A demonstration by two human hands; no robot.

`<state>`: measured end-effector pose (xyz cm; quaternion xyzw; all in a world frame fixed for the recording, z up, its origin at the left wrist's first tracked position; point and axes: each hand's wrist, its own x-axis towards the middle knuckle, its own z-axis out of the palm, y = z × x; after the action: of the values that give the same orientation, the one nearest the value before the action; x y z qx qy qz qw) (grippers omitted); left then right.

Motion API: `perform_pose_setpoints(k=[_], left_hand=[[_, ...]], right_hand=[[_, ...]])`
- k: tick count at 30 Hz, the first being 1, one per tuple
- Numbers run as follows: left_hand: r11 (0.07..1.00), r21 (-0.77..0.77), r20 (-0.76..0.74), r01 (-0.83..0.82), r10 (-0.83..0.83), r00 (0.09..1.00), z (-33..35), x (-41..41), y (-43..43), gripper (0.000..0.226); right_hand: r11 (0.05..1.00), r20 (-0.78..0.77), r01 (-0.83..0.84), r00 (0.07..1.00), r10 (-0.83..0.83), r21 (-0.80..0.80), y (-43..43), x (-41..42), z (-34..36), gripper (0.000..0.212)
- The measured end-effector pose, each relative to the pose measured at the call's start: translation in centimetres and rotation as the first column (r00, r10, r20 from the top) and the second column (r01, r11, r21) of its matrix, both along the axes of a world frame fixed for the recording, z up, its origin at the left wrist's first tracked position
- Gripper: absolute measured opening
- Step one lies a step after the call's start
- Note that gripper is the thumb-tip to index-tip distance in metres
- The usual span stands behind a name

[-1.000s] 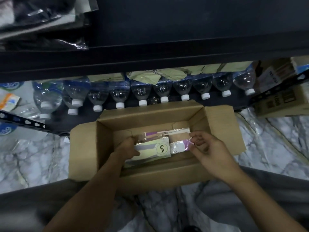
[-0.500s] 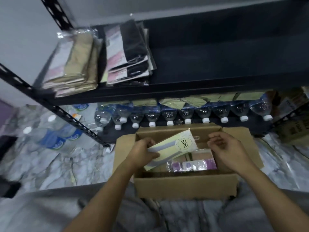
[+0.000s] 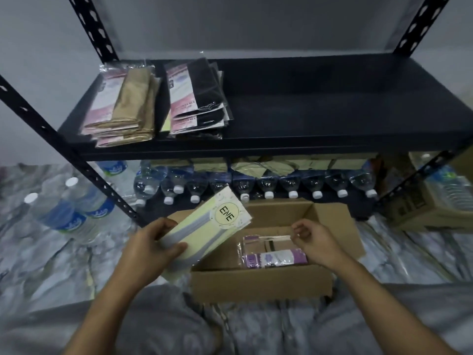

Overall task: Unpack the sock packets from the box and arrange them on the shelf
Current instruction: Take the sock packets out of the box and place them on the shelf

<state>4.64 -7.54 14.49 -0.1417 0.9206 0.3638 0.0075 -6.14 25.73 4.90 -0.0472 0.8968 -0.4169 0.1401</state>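
**Left hand holding an ENE sock packet over the open box**

We see the left hand (image 3: 151, 249) gripping the lower end of a pale yellow sock packet (image 3: 204, 231). The thumb lies across its face and the fingers are wrapped behind it. The packet tilts up to the right, clear of the cardboard box (image 3: 261, 285) and over the box's left flap, with its round "ENE" label uppermost.

The right hand (image 3: 317, 242) hovers over the box interior with its fingers loosely curled. We cannot tell whether they pinch the clear wrapper of the purple sock packet (image 3: 275, 254) lying flat inside.

The box stands on the marbled floor (image 3: 409, 252) between the person's grey-clad knees (image 3: 166, 316).

Behind it, on the left part of the black shelf (image 3: 332, 111), a stack of beige sock packets (image 3: 125, 106) lies just beside a stack of black sock packets (image 3: 197, 96).

A row of water bottles (image 3: 268, 188) lies on the level beneath the shelf.
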Motion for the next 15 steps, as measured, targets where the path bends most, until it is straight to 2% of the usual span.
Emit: perform_pose_setpoints(k=[4,7,11,15], left_hand=[[0.998,0.018,0.065,0.062,-0.063,0.996,-1.3,-0.8,-0.4,0.024],[0.994,-0.004,0.127,0.113,-0.111,0.986,-1.8,-1.7,-0.5,0.024],[0.988,-0.053,0.194,0.147,-0.134,0.972,-2.8,-2.7,-1.3,0.032],[0.992,-0.065,0.235,0.107,-0.089,0.968,-3.6,-3.0,-2.5,0.033]], right_hand=[[0.992,0.047,-0.042,0.998,0.036,0.116,0.0,-0.3,-1.3,0.026],[0.977,0.098,-0.083,0.993,0.065,0.198,-0.3,-1.7,-2.7,0.016],[0.948,0.211,-0.140,0.974,0.081,0.286,-0.9,-4.2,-5.7,0.024],[0.893,0.294,-0.244,0.946,0.134,0.377,-1.2,-6.1,-10.3,0.031]])
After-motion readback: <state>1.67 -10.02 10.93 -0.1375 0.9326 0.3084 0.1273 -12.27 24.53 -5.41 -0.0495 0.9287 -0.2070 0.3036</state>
